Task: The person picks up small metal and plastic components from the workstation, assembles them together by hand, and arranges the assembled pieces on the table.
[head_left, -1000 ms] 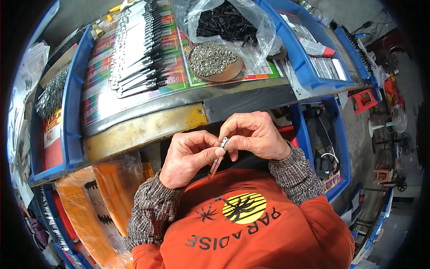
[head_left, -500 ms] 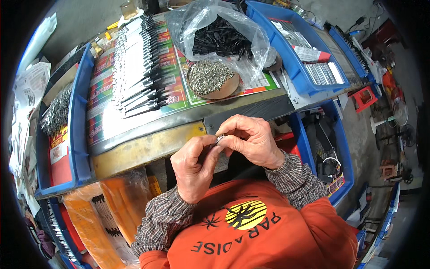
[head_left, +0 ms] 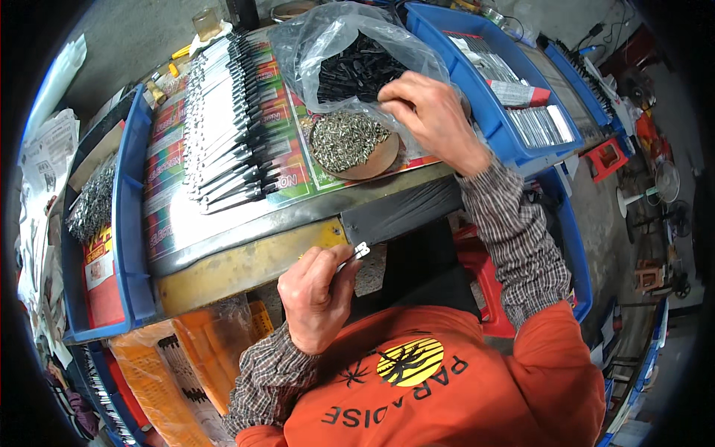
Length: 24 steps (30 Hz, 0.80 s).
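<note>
My left hand [head_left: 316,294] is closed in a pinch in front of the table edge. A small shiny metal piece [head_left: 361,251] with a hole near its end sticks out between the thumb and forefinger. Over the right side of a clear plastic bag [head_left: 296,52] is my right hand [head_left: 430,118], its fingers drawn together at the heap of black plastic parts [head_left: 354,71]. Whether something lies between those fingertips is hidden. Just nearer, a round dish [head_left: 380,162] holds many small metal pins.
A long row of flat metal pieces with black ends [head_left: 231,123] covers the table's left half. Blue trays stand left [head_left: 134,201] and right [head_left: 510,141], holding metal parts. Orange wrapped packs [head_left: 160,380] lie below the table, and a red stool [head_left: 488,290] stands beneath it.
My right hand has left the metal piece and moved up and away to the bag of black parts. My left hand keeps the metal piece, slightly lower than before.
</note>
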Available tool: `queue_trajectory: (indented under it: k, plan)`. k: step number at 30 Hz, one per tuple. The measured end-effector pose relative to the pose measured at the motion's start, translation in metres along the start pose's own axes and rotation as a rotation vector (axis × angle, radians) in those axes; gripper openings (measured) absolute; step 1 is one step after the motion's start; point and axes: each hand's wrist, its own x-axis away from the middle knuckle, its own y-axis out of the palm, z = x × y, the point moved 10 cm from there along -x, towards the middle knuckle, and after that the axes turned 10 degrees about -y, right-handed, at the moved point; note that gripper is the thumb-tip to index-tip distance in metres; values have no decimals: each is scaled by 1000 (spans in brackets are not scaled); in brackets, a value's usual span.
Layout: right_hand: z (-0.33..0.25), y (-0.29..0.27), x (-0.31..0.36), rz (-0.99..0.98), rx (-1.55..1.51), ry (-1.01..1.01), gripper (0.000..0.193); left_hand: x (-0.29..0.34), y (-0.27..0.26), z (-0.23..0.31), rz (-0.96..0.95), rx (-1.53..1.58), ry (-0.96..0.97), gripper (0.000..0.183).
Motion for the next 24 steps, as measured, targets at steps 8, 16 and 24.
queue_trajectory:
  k: [8,16,24]
  plan:
    - [51,53,-21,-189,266,-23,17,-3,-5,-2,-9,-38,-22,18]
    - [52,58,-20,-163,314,-39,16,-3,-4,-1,-12,-34,-8,18]
    - [54,56,-19,-180,302,-33,9,2,-4,-2,-21,-53,-66,18]
